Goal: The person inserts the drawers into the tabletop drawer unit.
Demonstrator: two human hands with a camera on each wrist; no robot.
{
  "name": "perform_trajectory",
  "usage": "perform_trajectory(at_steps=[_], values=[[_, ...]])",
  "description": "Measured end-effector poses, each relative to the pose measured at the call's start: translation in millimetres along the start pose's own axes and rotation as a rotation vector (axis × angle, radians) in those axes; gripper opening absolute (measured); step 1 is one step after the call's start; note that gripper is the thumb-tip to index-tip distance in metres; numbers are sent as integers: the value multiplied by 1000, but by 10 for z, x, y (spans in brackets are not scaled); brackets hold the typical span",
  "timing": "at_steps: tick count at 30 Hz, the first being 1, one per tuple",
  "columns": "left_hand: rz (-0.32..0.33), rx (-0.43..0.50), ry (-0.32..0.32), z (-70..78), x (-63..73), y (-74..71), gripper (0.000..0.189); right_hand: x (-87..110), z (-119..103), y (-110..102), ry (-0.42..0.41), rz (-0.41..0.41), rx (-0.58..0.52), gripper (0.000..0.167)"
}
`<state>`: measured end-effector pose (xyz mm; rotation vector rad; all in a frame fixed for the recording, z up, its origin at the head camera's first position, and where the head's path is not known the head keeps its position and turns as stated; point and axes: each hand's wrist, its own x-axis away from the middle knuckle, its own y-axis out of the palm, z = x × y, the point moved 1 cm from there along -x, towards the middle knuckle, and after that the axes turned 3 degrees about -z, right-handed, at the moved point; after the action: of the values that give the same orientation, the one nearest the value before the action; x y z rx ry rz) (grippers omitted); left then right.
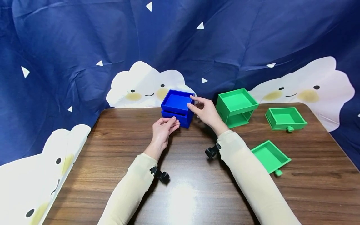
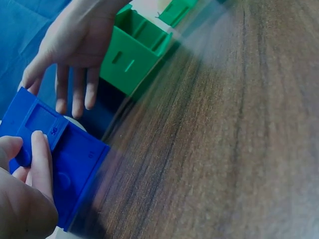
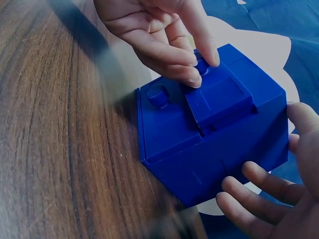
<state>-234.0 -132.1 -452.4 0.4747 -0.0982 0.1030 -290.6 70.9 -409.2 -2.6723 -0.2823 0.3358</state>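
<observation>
A small blue cabinet (image 1: 176, 102) with a shallow tray-like top stands at the back of the table. Its upper drawer (image 3: 222, 102) juts out a little past the lower drawer (image 3: 169, 127), which sits flush. With thumb and fingers my left hand (image 1: 163, 132) pinches the upper drawer's round knob (image 3: 201, 66), mostly covered by the fingertips. The lower knob (image 3: 158, 95) is uncovered. My right hand (image 1: 207, 113) is at the cabinet's right side, thumb and forefinger at its top edge, the other fingers loosely spread beside the side wall.
Right of the blue cabinet stands a green cabinet (image 1: 223, 109) with an open, drawerless front. Two loose green drawers lie on the wooden table (image 1: 126, 140): one drawer (image 1: 287, 118) farther back, another drawer (image 1: 269, 156) nearer, partly behind my right sleeve. A blue curtain (image 1: 84, 37) hangs behind.
</observation>
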Motion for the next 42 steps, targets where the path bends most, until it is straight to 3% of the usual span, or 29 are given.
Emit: perform_trajectory(at_steps=[20,31,38,42], values=[[16,-14,-23,-13,-95,65,11,7,53,5,-14,11,-25,50],[-37,-123,-88,43,-130,3,5,12,45,8,-31,18,31,49],[-45,-202,-121,53,-99,-51,24,38,11,-8,-21,-28,153,53],[-49,-259,-123,58,-53,-80,38,66,-26,-42,-57,-45,229,56]])
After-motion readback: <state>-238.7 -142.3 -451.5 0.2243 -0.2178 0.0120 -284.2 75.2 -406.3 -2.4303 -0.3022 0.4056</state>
